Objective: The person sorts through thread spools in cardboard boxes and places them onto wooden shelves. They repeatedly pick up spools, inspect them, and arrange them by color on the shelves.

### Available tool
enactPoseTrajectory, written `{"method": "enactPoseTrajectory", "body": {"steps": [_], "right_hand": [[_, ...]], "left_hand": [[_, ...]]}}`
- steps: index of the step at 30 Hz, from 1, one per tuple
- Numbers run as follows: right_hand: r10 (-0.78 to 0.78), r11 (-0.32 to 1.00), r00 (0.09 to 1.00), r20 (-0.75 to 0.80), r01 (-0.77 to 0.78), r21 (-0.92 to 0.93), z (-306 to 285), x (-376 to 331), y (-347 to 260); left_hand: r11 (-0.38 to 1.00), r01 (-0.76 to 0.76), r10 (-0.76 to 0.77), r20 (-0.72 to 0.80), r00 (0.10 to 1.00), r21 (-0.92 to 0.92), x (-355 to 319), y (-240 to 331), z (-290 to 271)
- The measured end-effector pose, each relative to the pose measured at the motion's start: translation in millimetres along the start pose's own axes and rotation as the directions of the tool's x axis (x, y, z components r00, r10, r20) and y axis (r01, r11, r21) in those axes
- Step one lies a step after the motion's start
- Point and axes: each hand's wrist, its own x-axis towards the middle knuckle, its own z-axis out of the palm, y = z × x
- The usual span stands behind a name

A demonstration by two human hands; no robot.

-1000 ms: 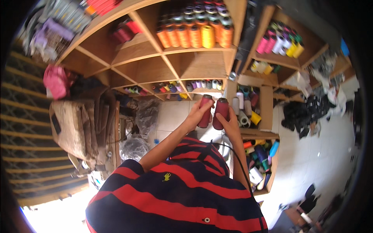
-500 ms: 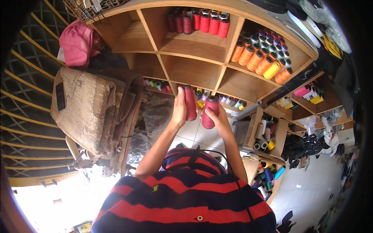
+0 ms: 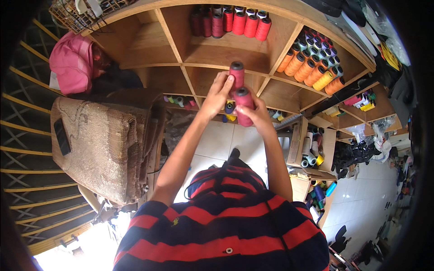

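Note:
In my left hand (image 3: 218,95) is a dark red thread spool (image 3: 237,76), held upright with the thumb across its near side. Just nearer to me, my right hand (image 3: 258,112) grips a second dark red thread spool (image 3: 244,107), its black top facing up. The two spools overlap in view, so I cannot tell whether they touch. Both are in front of the wooden shelf (image 3: 221,58). On its upper middle compartment stand dark red and bright red spools (image 3: 238,23) in rows. Orange and yellow spools (image 3: 305,70) fill the compartment to the right.
At the left, a brown folded cloth (image 3: 97,144) bears a black phone (image 3: 62,137); a pink cloth item (image 3: 72,63) lies beyond it. Cardboard boxes of spools (image 3: 298,149) stand at the right. A wire basket (image 3: 79,16) sits on the shelf's top left. Pale tiles (image 3: 212,140) cover the floor.
Both hands have moved toward the shelf with their spools. The left spool went up and right, now beyond the right one; before, they were side by side with a gap.

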Motion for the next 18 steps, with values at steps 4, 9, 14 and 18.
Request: {"method": "enactPoseTrajectory", "body": {"steps": [4,9,14,18], "right_hand": [[-0.01,1.0,0.999,-0.032,0.01,0.015,-23,36,-5],[-0.166,0.977,0.986,-0.016,0.162,-0.138,-44,94,-8],[-0.272,0.958,0.942,-0.198,0.245,-0.149,-65,130,7],[-0.385,0.913,0.871,-0.306,0.311,-0.263,-67,149,8]], "left_hand": [[0.992,0.05,-0.054,0.035,0.998,0.112,35,-2,-2],[0.989,-0.01,0.022,-0.084,0.996,0.146,94,-26,-3],[0.833,-0.09,0.269,-0.258,0.928,0.545,162,-63,-4],[0.697,-0.014,0.336,-0.31,0.889,0.717,199,-88,-9]]}}
